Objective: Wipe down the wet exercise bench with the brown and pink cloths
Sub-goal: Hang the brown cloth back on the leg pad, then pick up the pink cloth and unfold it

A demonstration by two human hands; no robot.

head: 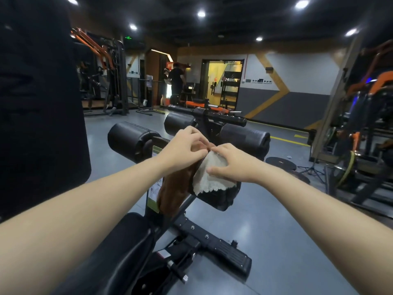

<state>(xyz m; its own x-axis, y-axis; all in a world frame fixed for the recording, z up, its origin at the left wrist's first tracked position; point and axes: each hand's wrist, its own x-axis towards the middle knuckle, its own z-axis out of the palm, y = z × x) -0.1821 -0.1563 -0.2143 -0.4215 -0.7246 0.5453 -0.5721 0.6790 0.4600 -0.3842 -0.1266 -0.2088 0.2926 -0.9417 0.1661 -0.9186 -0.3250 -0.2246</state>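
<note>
The black exercise bench (pixel 127 241) runs away from me, with padded leg rollers (pixel 129 139) at its far end. A brown cloth (pixel 174 188) hangs down over the bench's upright post. Beside it a pale, whitish-pink cloth (pixel 212 177) lies draped over a lower black roller pad (pixel 214 199). My left hand (pixel 187 147) pinches the top of the brown cloth with curled fingers. My right hand (pixel 229 162) grips the pale cloth, fingers curled over its top edge and thumb under. The two hands touch at the fingertips.
A tall black pad (pixel 38 103) fills the left side. Weight machines (pixel 361 135) stand at the right and cable racks (pixel 102 81) at the back left. A weight plate (pixel 280 162) lies on the grey floor. A person (pixel 176 81) stands far off by the doorway.
</note>
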